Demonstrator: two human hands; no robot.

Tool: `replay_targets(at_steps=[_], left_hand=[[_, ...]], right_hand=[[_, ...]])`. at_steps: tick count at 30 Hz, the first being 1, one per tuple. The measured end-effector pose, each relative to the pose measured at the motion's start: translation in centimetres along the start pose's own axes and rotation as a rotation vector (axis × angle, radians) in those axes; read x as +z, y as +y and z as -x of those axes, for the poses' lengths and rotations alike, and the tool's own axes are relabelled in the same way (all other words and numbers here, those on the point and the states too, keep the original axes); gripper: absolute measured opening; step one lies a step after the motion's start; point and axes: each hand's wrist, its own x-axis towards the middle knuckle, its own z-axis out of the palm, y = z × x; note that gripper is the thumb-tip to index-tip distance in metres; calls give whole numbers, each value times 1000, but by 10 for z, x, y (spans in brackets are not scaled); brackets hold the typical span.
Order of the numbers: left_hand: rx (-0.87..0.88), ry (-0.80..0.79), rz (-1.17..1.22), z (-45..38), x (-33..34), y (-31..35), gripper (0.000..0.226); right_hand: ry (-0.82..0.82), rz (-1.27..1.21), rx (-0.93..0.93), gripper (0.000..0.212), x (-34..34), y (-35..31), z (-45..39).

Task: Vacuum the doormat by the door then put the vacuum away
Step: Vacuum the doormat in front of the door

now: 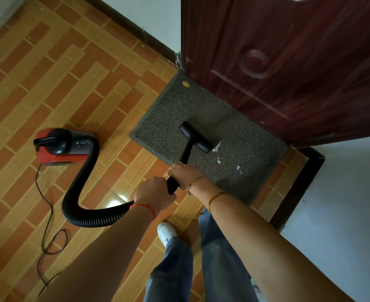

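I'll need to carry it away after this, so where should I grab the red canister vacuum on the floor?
Take the red canister vacuum by the black carry handle on its top, coming from above with fingers curled under it. The handle juts up clear of the body, and the ribbed black hose leaves from the opposite end.

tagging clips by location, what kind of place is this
Most likely a home entryway, just inside the front door: a dark red panelled door, a grey doormat lying against it on a brick-pattern tiled floor, and a small red canister vacuum.
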Motion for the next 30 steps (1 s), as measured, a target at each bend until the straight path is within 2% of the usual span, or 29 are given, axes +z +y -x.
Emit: replay_targets(at_steps=[7,14,21,30], left_hand=[[2,-19,-73,31,28,-49,18],[-5,-11,-83,33,39,-60,16],[-25,-30,-58,14,29,-42,19],[-22,10,75,-41,-21,38,16]], right_hand=[[7,16,-22,29,27,-63,4],[38,26,-66,26,31,-74,3],[34,33,-74,20,23,-46,-8],[14,113,-87,22,-25,60,-19]])
